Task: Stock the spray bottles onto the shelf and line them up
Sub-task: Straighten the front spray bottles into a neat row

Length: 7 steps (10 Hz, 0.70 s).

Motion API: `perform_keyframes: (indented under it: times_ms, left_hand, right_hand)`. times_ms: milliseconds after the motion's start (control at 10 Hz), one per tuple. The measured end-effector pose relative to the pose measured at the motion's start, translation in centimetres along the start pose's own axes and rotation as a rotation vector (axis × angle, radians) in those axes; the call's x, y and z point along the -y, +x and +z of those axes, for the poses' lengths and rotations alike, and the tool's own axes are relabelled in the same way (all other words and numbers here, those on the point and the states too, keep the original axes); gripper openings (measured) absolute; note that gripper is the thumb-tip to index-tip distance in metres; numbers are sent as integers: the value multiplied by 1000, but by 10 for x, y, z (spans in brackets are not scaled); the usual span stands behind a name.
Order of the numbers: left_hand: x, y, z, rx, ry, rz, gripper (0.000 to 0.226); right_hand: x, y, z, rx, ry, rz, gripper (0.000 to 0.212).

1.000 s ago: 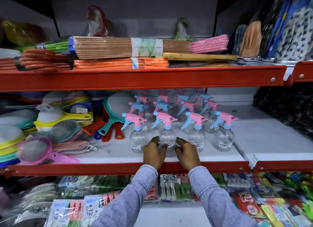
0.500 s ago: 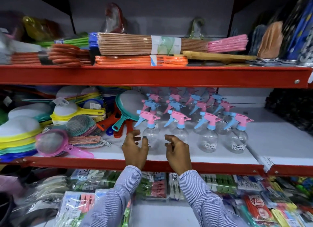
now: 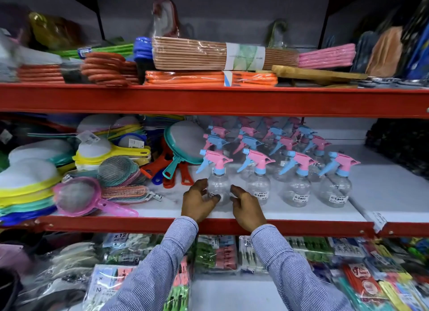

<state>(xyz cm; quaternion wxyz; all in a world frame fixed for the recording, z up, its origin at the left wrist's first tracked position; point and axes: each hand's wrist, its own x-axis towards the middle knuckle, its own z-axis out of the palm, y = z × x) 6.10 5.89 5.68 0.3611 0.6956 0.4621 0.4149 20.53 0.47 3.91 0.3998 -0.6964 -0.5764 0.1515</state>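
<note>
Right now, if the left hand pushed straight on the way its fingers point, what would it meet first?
Probably the leftmost front-row clear plastic spray bottle with the pink-and-blue trigger. The left hand curls toward its lower body, fingertips at or nearly on it; contact is unclear. The right hand flanks the other side.

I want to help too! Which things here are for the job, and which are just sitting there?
For the job: spray bottles, left hand, right hand, white shelf.

Just sitting there: strainers, orange packs, packets below.
</note>
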Motion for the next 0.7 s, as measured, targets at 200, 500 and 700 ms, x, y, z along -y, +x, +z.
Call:
perform_keyframes:
  times_ms: [200, 500, 700]
  left_hand:
    - [2, -3, 1, -18, 18, 72, 47]
    - [1, -1, 3, 22, 42, 47, 51]
    - [0, -4, 1, 0, 74, 88, 55]
  right_hand:
    - [2, -1, 0, -21, -1, 4, 44]
    - [0, -2, 0, -41, -8, 27, 40]
    - [12, -12, -9, -109, -2, 39, 40]
